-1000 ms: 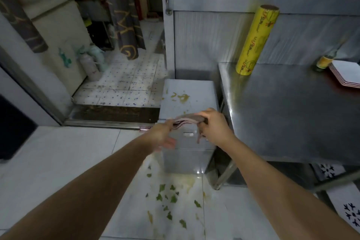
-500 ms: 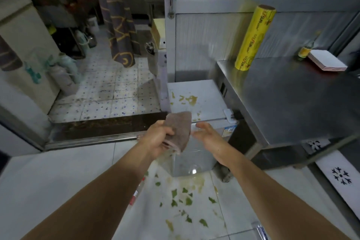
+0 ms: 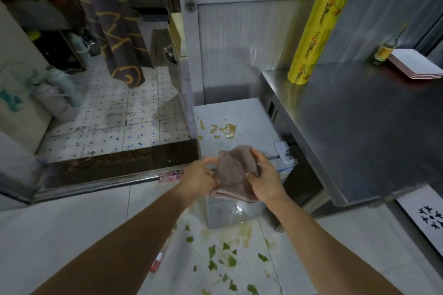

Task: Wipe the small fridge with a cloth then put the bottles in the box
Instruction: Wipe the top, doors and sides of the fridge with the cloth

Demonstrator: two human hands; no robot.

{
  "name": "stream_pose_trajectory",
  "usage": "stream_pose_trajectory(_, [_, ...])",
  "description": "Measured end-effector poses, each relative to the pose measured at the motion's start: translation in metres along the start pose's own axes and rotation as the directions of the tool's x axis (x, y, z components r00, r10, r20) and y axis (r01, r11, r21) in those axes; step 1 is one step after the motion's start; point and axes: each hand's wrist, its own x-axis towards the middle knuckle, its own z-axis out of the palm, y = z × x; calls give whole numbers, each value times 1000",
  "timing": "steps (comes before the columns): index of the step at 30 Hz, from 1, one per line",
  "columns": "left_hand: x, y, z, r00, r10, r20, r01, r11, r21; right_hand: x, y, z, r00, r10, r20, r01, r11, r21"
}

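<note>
A small grey fridge (image 3: 242, 115) stands on the floor between a doorway and a steel table, with yellow-brown stains (image 3: 224, 129) on its top. A folded brown cloth (image 3: 236, 172) is held above the fridge's front edge. My left hand (image 3: 200, 176) grips its left side and my right hand (image 3: 262, 178) grips its right side. A small red-capped bottle (image 3: 157, 262) lies on the floor beside my left forearm, and a pink one (image 3: 170, 175) lies by the door sill. No box is in view.
A steel table (image 3: 374, 122) at the right carries a yellow wrap roll (image 3: 315, 36), a glass bottle (image 3: 386, 49) and stacked white plates (image 3: 416, 63). Green leaf bits (image 3: 223, 258) and a spill litter the tiles in front of the fridge. A steel cabinet (image 3: 239, 43) stands behind.
The cloth went from being pinched between both hands, to the left hand alone, to both hands holding it again. The view has shifted closer to the fridge.
</note>
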Motion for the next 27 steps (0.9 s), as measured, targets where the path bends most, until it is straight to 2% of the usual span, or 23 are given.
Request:
stream_pose_trajectory(2, [26,-1,10,1000,3,11,-3,1000,4,19,12,-4,999,-26,-32,21,989,-143])
stream_pose_trajectory(5, [66,0,28,995,101,-2,-100,990,98,49,23,-14,993,-52,-107,21,962,-273])
stream_pose_trajectory(9, [118,7,49,970,231,-68,-212,953,216,89,30,-25,965,-113,-239,42,958,-285])
stream_pose_trajectory(11, [141,7,57,958,281,-56,-260,935,240,108,38,-28,944,-128,-303,41,960,-275])
stream_pose_trajectory(13, [161,4,62,957,290,14,-283,922,265,124,50,-27,936,-89,-340,-41,933,-357])
stream_pose_trajectory(15, [177,-2,63,954,289,86,-300,886,353,135,65,-25,930,-21,-366,-180,843,-507])
stream_pose_trajectory(17, [193,-8,58,948,301,98,-312,836,451,144,80,-18,935,-21,-353,-197,798,-570])
stream_pose_trajectory(20, [216,-12,45,938,329,107,-336,792,509,159,96,2,965,-68,-252,-117,748,-654])
stream_pose_trajectory(23, [244,-8,34,910,377,171,-401,701,590,168,108,32,987,-25,-159,-98,691,-717])
stream_pose_trajectory(27, [281,2,28,858,451,247,-492,579,650,179,115,54,972,-39,-230,-143,679,-720])
